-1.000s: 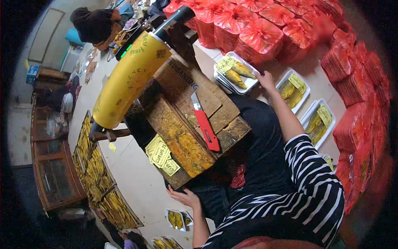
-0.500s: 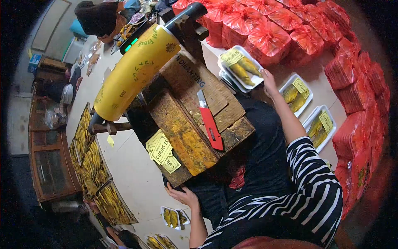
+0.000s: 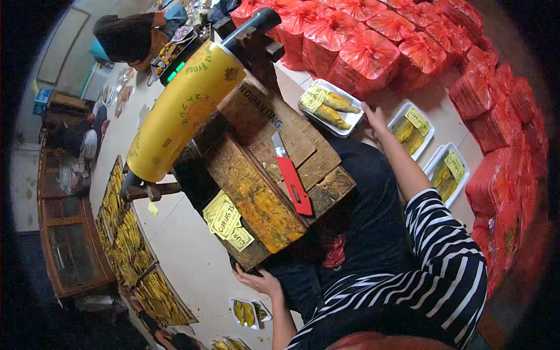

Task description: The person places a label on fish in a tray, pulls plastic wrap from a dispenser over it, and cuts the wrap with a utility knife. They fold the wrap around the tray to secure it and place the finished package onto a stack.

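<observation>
Beside tray (image 3: 347,123) edge, right hand (image 3: 373,115)

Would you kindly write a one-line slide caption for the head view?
Right hand touches a white tray of yellow food; left hand rests below a wooden block bearing a red cutter.

By the right hand's fingertips (image 3: 368,108) sits a smooth white foam-like tray (image 3: 330,105) bearing a matt yellow paper label (image 3: 312,97). Beyond them, glossy, crinkled red plastic bags (image 3: 361,52). Above the left hand's fingers (image 3: 251,275), a rough, stained wooden crate (image 3: 265,175) carries a cutter (image 3: 290,178) with glossy red plastic handle, metal blade, and a smooth yellow plastic film roll (image 3: 181,111).
</observation>
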The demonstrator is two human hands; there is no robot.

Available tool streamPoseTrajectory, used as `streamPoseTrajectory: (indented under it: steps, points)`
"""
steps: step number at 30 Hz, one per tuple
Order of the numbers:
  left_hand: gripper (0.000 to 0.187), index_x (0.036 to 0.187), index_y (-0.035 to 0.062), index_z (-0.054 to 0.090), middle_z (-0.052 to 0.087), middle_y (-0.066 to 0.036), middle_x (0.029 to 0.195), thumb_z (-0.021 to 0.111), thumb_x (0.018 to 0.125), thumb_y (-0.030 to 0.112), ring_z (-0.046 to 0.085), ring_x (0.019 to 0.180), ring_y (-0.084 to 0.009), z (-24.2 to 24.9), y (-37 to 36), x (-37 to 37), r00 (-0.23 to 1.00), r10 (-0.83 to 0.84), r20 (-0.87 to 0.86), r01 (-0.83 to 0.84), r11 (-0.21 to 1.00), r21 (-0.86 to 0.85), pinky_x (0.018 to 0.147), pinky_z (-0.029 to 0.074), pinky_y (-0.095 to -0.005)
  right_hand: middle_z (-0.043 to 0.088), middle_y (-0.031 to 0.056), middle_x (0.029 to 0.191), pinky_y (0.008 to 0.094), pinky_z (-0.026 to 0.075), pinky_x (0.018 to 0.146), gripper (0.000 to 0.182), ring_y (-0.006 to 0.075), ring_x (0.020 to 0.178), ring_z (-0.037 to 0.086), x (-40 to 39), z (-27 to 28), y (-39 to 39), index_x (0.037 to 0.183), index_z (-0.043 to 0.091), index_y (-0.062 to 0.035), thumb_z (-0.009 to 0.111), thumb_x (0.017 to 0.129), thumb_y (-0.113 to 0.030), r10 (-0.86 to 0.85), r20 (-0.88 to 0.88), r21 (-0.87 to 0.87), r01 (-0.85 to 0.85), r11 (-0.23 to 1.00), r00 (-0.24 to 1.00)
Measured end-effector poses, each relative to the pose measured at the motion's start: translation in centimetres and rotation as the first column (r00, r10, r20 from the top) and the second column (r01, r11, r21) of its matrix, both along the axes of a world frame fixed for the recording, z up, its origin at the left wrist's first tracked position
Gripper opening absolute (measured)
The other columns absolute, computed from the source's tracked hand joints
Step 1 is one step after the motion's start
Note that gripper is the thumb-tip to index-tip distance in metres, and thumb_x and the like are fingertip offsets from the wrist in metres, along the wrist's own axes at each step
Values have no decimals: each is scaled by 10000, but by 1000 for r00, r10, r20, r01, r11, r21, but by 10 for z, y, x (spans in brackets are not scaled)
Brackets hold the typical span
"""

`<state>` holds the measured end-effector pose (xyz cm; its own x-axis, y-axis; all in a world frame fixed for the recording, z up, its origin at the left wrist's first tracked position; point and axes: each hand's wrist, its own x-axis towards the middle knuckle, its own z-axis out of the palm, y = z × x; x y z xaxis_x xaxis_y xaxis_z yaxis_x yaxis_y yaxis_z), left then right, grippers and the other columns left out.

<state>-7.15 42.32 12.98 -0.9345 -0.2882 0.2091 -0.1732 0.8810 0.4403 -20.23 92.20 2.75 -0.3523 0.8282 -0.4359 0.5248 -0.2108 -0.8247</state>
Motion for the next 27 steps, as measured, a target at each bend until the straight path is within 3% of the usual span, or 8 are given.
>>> streamPoseTrajectory:
  steps: [2,4,9,13,20,23,25,27]
  points:
    - [564,1271,-23,286,237,-245,1335,468,744,64,192,1260,-392,-3,-4,1,1000,-3,20,4,1000,-14,1027,160,-468,489,170,1177,504,456,764,770,295,988,532,8,-9,-4,1246,391,-81,593,709,-595,-97,-29,-577,63,814,995]
    - [559,1269,-24,288,234,-243,1337,466,746,60,193,1260,-393,-2,-1,0,1000,-9,11,9,1000,0,1026,164,-468,469,158,1201,511,451,767,764,285,1007,523,10,-12,-9,1257,381,-97,587,714,-593,-88,-320,-716,-180,675,943]
    - [557,1270,-22,295,245,-241,1333,474,749,60,200,1260,-390,-6,-6,-1,1000,-22,1,22,999,-32,1029,168,-467,495,96,1205,519,286,957,602,267,1106,468,1,-37,-12,1231,432,-137,440,809,-566,-148,-397,-696,-192,692,906]
    - [566,1272,-16,303,252,-232,1335,502,749,76,207,1260,-385,-1,-1,3,1000,1,12,0,1000,-21,1029,173,-460,524,83,1150,504,408,849,540,258,1067,498,3,-38,-17,1218,435,-124,442,834,-505,-140,-543,-680,-336,651,828]
    - [609,1282,11,303,240,-236,1343,529,717,24,210,1257,-392,7,3,-1,999,39,24,-41,997,64,1034,166,-454,173,268,1328,547,394,886,867,477,1142,345,-8,-35,-1,1336,140,-73,618,743,-486,-286,-538,-672,-198,714,793]
    - [614,1285,36,314,238,-242,1342,553,719,32,221,1253,-397,6,0,-1,998,56,26,-57,998,28,1036,181,-447,453,123,1054,354,472,665,682,190,918,474,-7,-1,4,1232,349,-28,626,763,-439,170,-332,-252,-261,932,928]
    - [609,1285,49,320,236,-239,1344,555,724,37,230,1248,-399,9,1,-1,996,83,40,-85,995,58,1031,194,-446,501,122,1066,305,408,798,528,186,971,482,-9,37,-17,1197,409,9,573,826,-329,266,-310,100,-247,964,913]
    - [620,1285,61,328,246,-228,1343,575,716,70,255,1231,-401,8,2,0,998,69,16,-69,997,45,1016,219,-442,523,125,1095,300,389,858,385,183,999,495,-12,60,-27,1178,441,16,525,867,-195,478,-296,566,-251,786,827]
